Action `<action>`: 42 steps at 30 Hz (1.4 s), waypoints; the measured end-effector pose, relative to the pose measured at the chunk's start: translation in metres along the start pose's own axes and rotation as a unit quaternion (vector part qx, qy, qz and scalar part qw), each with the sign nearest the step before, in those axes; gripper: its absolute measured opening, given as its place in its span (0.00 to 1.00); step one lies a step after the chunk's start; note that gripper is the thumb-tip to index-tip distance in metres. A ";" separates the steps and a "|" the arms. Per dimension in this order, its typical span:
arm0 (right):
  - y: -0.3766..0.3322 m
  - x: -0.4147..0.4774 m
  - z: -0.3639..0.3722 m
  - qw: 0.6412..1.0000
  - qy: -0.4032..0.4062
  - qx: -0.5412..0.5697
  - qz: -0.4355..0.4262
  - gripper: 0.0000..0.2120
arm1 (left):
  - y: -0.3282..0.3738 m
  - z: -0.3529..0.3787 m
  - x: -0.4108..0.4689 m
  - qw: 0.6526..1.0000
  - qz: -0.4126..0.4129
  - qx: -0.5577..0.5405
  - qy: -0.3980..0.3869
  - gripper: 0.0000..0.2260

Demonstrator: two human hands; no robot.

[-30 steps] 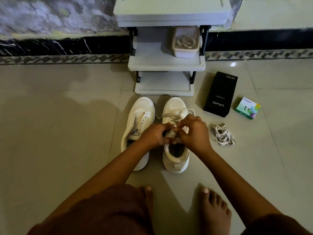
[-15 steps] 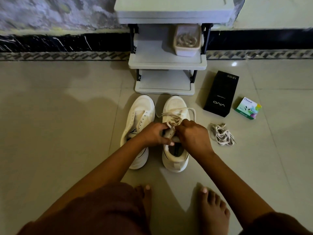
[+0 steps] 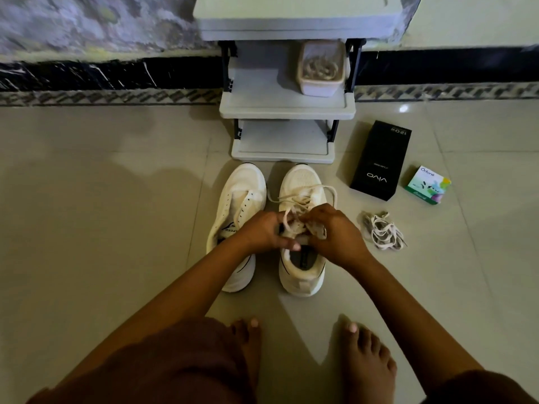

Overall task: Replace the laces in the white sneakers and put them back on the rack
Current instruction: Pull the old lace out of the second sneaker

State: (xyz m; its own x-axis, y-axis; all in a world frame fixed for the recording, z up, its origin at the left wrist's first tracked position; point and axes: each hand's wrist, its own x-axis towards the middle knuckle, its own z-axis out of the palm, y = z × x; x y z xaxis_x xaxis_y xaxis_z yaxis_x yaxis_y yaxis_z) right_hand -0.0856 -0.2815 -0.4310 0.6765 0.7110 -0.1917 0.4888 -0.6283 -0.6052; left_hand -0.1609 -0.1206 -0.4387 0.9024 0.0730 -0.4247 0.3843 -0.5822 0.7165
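Note:
Two white sneakers stand side by side on the floor tiles before the grey shoe rack [image 3: 287,109]. The left sneaker [image 3: 237,205] has bare eyelets and no lace. The right sneaker [image 3: 300,272] carries a cream lace [image 3: 303,196] that loops loosely over its toe. My left hand [image 3: 262,231] and my right hand [image 3: 331,231] meet over this shoe's tongue, and each pinches a part of the lace. A loose bundle of laces [image 3: 382,231] lies on the floor right of the shoe.
A plastic tub [image 3: 320,87] holding more laces sits on the rack's middle shelf, at its right side. A black phone box [image 3: 379,161] and a small green box [image 3: 428,185] lie on the floor to the right. My bare feet [image 3: 364,360] rest near the bottom.
My hands have shifted slightly over the right sneaker's tongue, and a small loop of lace now stands up between them. The camera has moved a little closer.

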 end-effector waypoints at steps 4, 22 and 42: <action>-0.001 -0.003 0.007 0.975 0.086 -0.191 -0.079 0.10 | 0.001 0.001 0.001 1.000 0.002 0.002 0.006 0.25; -0.004 -0.003 0.000 0.965 0.034 -0.229 -0.126 0.17 | 0.004 0.001 -0.001 1.000 0.013 -0.026 -0.007 0.30; 0.000 -0.003 -0.004 0.980 0.026 -0.159 -0.115 0.15 | 0.005 0.001 -0.001 0.999 0.029 -0.019 -0.007 0.30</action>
State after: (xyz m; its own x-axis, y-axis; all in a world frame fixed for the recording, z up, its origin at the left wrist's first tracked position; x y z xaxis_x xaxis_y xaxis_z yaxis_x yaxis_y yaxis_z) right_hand -0.0851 -0.2848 -0.4273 0.5511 0.8338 -0.0334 0.7732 -0.5253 -0.3553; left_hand -0.1605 -0.1242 -0.4350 0.9208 0.0277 -0.3891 0.3381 -0.5544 0.7605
